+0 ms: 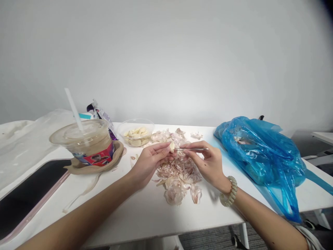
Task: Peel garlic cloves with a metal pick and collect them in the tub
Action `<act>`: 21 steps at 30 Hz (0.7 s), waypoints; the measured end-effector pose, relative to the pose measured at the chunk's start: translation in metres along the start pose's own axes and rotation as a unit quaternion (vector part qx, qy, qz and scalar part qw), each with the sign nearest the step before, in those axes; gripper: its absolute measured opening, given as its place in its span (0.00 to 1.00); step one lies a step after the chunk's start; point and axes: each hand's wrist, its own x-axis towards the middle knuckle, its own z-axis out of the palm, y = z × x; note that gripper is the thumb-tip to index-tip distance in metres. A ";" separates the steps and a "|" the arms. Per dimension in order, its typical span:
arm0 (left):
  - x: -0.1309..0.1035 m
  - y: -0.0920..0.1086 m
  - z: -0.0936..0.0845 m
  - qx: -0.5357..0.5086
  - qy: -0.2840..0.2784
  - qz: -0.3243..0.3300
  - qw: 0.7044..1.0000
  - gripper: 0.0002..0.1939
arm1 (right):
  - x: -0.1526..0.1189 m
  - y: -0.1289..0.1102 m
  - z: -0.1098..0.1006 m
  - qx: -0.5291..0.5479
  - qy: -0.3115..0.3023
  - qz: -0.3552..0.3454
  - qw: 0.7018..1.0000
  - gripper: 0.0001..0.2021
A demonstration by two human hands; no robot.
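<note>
Between the fingertips of my left hand (152, 159) is a pale garlic clove (172, 147). My right hand (206, 161), with a beaded bracelet at the wrist, pinches a thin metal tool (195, 149) whose tip meets the clove; the exact kind of tool cannot be made out. Under both hands spreads a pile of papery garlic skins (179, 175). Behind my left hand stands a clear plastic bowl (122, 129) with several peeled cloves (137, 133) in it.
On the left are a lidded drink cup (91, 146) with a straw in a cardboard holder (114, 163), a tablet-like device (28, 191) and a crumpled packet (104, 118). A blue plastic bag (262, 152) lies on the right of the white table (145, 218). A wall rises behind.
</note>
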 end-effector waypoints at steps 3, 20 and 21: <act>0.000 0.000 0.000 0.002 -0.002 0.002 1.000 0.11 | 0.001 -0.001 0.000 0.001 0.002 -0.001 1.000 0.04; 0.000 0.000 0.000 0.003 -0.004 0.006 1.000 0.12 | 0.000 0.001 -0.002 -0.018 0.007 -0.025 0.999 0.02; 0.000 0.000 0.000 0.002 -0.003 0.005 1.000 0.12 | 0.000 0.001 -0.002 -0.019 0.006 -0.025 0.999 0.02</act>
